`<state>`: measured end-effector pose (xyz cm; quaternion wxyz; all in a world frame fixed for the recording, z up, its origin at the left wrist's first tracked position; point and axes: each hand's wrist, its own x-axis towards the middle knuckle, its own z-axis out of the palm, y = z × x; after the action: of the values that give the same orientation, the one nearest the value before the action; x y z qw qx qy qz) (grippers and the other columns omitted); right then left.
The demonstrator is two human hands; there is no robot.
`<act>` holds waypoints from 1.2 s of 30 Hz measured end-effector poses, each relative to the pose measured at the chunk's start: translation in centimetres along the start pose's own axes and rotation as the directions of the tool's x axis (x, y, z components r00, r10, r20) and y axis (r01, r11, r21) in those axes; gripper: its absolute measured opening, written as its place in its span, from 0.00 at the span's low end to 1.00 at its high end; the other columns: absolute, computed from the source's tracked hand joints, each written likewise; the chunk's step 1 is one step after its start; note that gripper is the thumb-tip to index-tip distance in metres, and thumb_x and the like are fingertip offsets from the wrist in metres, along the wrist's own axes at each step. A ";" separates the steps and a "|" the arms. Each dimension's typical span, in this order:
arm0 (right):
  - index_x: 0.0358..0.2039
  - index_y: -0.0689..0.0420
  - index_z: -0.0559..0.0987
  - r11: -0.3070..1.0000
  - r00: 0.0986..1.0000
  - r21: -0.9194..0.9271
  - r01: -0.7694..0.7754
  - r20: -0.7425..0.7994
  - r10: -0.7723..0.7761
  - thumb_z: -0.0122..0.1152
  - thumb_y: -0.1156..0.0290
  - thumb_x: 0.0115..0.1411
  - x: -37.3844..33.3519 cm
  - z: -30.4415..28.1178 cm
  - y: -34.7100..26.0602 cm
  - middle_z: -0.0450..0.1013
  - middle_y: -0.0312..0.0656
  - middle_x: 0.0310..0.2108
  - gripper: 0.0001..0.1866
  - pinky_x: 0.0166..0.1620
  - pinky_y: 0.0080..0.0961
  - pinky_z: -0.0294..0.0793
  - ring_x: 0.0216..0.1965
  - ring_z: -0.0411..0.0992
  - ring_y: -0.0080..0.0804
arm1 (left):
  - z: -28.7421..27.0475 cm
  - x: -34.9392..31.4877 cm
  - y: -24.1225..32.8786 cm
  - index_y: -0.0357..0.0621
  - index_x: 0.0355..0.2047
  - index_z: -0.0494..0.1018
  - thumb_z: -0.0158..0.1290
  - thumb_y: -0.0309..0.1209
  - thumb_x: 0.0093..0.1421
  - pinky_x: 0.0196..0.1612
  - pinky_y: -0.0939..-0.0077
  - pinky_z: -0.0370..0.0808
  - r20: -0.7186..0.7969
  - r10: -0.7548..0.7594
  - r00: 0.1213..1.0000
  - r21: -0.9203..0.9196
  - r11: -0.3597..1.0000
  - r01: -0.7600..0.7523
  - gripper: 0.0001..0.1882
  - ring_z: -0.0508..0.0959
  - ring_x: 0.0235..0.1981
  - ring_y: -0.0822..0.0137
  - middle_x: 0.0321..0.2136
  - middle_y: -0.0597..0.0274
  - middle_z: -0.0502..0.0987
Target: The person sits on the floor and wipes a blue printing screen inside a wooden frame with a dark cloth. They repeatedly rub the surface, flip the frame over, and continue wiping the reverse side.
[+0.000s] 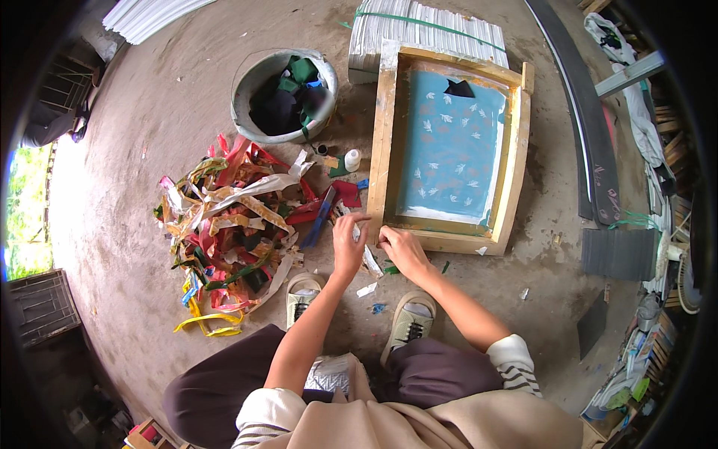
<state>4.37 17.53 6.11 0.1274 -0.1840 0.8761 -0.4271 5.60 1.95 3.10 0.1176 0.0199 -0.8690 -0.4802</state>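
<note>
A wooden screen-printing frame [514,191] with a blue mesh [449,146] marked with small white leaf shapes lies in front of me, slightly to the right. At its near left corner my left hand [349,243] hovers with bent fingers, thumb and index apart. Close beside it, my right hand [402,251] has its fingers curled together at that same corner; anything small between them is hidden. A black scrap [459,88] rests at the far end of the mesh. Left of my left hand lie a blue strip-like tool [320,217] and a dark red cloth scrap [345,193].
A heap of torn tape strips [232,224] spreads at the left. Behind it stands a grey bucket [243,112] with dark and green scraps. A white bottle [352,159] is near the frame. Bundled white sheets [426,34] lie behind the frame. Long dark panels [591,142] lie right.
</note>
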 end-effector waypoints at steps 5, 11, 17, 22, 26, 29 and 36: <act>0.33 0.64 0.75 0.891 0.956 0.378 -0.251 -0.048 0.289 0.58 0.77 0.59 -0.6 -0.9 -0.5 0.76 0.42 0.22 0.04 0.25 0.25 0.72 0.20 0.73 0.23 | 0.5 -1.5 2.1 0.43 0.38 0.76 0.57 0.24 0.55 0.48 0.65 0.68 0.117 0.018 0.993 -0.053 0.999 -0.012 0.09 0.74 0.44 0.57 0.38 0.60 0.78; 0.36 0.63 0.71 0.919 0.963 0.343 -0.193 -0.113 0.244 0.58 0.78 0.60 -2.2 -0.7 0.0 0.76 0.45 0.23 0.06 0.25 0.27 0.73 0.22 0.76 0.29 | 0.4 -2.3 2.9 0.40 0.39 0.75 0.58 0.25 0.56 0.43 0.65 0.72 0.164 0.023 0.986 -0.209 0.978 0.012 0.10 0.78 0.36 0.57 0.34 0.56 0.79; 0.36 0.59 0.68 0.845 0.850 0.134 -0.517 0.195 0.489 0.61 0.75 0.57 -3.4 -2.7 -1.5 0.77 0.39 0.25 0.11 0.31 0.34 0.72 0.30 0.76 0.29 | -1.2 -4.1 3.1 0.40 0.25 0.75 0.63 0.33 0.53 0.40 0.65 0.70 0.367 -0.132 0.921 0.010 0.990 0.138 0.10 0.76 0.30 0.60 0.22 0.61 0.76; 0.32 0.49 0.80 0.871 0.876 -0.435 -0.230 0.297 0.379 0.60 0.74 0.53 -2.7 -5.0 1.8 0.63 0.41 0.61 0.06 0.65 0.62 0.39 0.68 0.45 0.46 | -2.1 -5.1 -0.6 0.45 0.22 0.74 0.63 0.37 0.51 0.49 0.57 0.62 0.168 0.041 0.985 0.308 0.947 -0.092 0.11 0.67 0.46 0.56 0.37 0.63 0.72; 0.47 0.59 0.75 0.933 0.989 -0.360 0.016 -0.133 -0.068 0.59 0.70 0.59 5.4 -12.1 8.2 0.64 0.53 0.59 0.16 0.65 0.43 0.58 0.60 0.62 0.52 | -1.8 -1.6 -0.4 0.47 0.37 0.75 0.62 0.28 0.51 0.54 0.58 0.62 0.052 0.065 0.997 0.248 0.966 -0.076 0.12 0.66 0.50 0.54 0.43 0.59 0.70; 0.61 0.64 0.63 0.872 0.918 -0.487 0.049 -0.322 -0.231 0.49 0.67 0.66 14.5 -17.4 10.7 0.56 0.55 0.64 0.25 0.66 0.45 0.53 0.65 0.55 0.52 | 0.2 2.1 0.0 0.45 0.43 0.72 0.59 0.26 0.52 0.57 0.57 0.61 0.018 0.099 0.995 0.207 0.973 -0.101 0.17 0.66 0.51 0.52 0.45 0.57 0.69; 0.62 0.62 0.62 0.739 0.860 -0.673 0.019 -0.366 -0.356 0.48 0.60 0.66 20.4 -13.5 15.1 0.55 0.50 0.66 0.28 0.68 0.46 0.48 0.68 0.51 0.46 | 5.7 5.2 -1.7 0.40 0.49 0.65 0.54 0.25 0.56 0.57 0.56 0.61 -0.033 -0.026 0.999 0.042 0.999 0.027 0.20 0.64 0.52 0.48 0.49 0.47 0.66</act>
<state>-22.32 26.78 0.94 -0.2064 -0.1971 0.9482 -0.1396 -0.86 4.96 -0.30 0.1248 0.0416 -0.8766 -0.4628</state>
